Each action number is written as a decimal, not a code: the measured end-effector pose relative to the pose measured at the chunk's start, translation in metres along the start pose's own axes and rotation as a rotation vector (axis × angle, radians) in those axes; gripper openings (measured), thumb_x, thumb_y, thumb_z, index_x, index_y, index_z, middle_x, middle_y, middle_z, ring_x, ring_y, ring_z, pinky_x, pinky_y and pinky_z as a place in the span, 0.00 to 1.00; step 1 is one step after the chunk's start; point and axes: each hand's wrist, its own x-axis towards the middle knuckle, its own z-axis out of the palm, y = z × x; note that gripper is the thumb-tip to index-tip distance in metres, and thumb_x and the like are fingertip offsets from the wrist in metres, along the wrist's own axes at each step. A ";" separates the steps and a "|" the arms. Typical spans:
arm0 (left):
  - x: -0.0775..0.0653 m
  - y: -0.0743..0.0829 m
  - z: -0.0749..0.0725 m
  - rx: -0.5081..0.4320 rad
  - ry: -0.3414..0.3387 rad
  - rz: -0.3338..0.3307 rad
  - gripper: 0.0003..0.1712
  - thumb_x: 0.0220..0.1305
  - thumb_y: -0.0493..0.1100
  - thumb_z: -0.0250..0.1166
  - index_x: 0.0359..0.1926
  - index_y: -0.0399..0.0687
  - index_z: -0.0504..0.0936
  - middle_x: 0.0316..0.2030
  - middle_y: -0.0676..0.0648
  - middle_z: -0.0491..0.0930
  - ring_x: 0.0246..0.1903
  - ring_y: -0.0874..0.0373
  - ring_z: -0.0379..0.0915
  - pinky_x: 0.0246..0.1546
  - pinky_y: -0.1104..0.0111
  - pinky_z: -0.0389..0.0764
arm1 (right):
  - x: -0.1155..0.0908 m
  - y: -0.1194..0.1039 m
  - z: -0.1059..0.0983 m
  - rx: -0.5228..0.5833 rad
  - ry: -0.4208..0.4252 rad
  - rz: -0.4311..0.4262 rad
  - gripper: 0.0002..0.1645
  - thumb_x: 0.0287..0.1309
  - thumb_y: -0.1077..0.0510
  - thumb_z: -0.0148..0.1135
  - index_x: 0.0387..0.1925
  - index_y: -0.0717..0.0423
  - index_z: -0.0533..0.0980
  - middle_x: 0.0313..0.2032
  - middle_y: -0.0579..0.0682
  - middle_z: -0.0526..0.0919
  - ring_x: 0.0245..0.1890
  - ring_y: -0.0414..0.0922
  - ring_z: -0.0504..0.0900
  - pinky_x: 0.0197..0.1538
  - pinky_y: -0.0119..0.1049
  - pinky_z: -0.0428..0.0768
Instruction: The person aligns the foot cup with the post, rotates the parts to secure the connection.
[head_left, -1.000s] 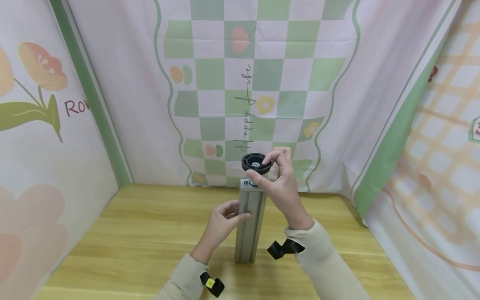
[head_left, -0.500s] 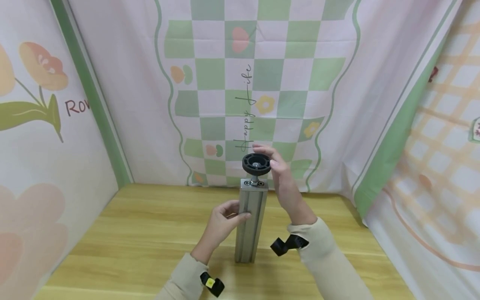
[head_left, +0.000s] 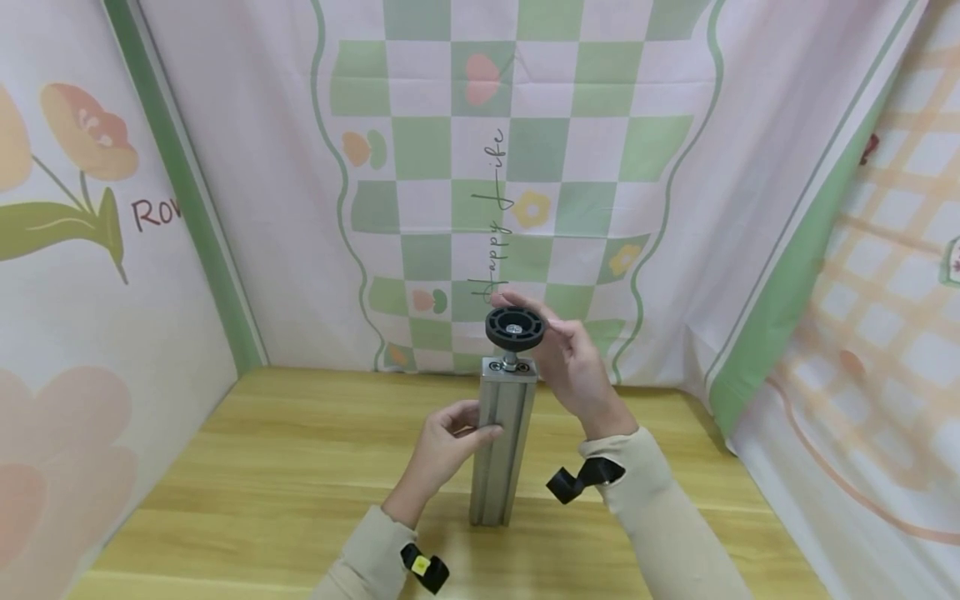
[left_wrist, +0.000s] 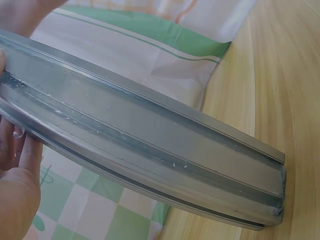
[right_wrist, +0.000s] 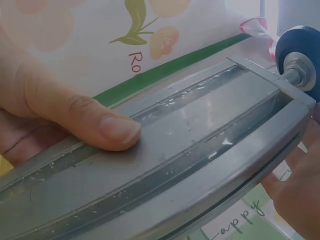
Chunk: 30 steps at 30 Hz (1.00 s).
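An aluminium extrusion profile (head_left: 497,475) stands upright on the wooden table, slotted along its sides. A black round levelling foot (head_left: 516,342) on a threaded stem sits at its top, disc upward; the nut (right_wrist: 298,65) under the disc shows in the right wrist view. My left hand (head_left: 438,446) grips the profile near mid-height, its thumb (right_wrist: 117,131) on the near face. At the disc's right and far side is my right hand (head_left: 581,375), fingers stretched behind the rim. Whether those fingers touch the rim is hard to tell.
The wooden tabletop (head_left: 300,467) spreads around the profile's base. Behind it hangs a checked green and white cloth (head_left: 420,150). Printed cloths also hang at the left (head_left: 67,317) and right (head_left: 885,350). Black straps circle both wrists.
My right hand let go of its thumb-and-finger hold on the disc and swung round to the right and far side of it. My left hand and the profile stayed put.
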 end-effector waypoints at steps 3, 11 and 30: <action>0.000 0.000 0.000 0.005 -0.001 -0.001 0.19 0.60 0.44 0.75 0.51 0.43 0.85 0.40 0.46 0.84 0.44 0.53 0.80 0.51 0.66 0.82 | 0.000 0.001 0.001 -0.006 -0.002 -0.004 0.33 0.75 0.55 0.23 0.72 0.55 0.64 0.72 0.64 0.61 0.74 0.57 0.54 0.74 0.59 0.49; 0.000 0.000 -0.001 0.006 -0.005 0.003 0.19 0.60 0.44 0.76 0.50 0.43 0.85 0.40 0.46 0.84 0.44 0.53 0.80 0.51 0.66 0.83 | -0.002 0.002 0.003 -0.035 0.013 -0.054 0.28 0.76 0.52 0.30 0.68 0.52 0.68 0.67 0.56 0.71 0.69 0.55 0.65 0.72 0.59 0.51; 0.000 -0.002 -0.001 0.003 -0.019 0.037 0.19 0.60 0.44 0.75 0.51 0.44 0.85 0.40 0.46 0.84 0.43 0.53 0.80 0.51 0.65 0.83 | -0.009 -0.004 0.021 -0.491 0.330 -0.227 0.20 0.57 0.61 0.73 0.35 0.59 0.66 0.46 0.49 0.58 0.51 0.49 0.61 0.57 0.38 0.68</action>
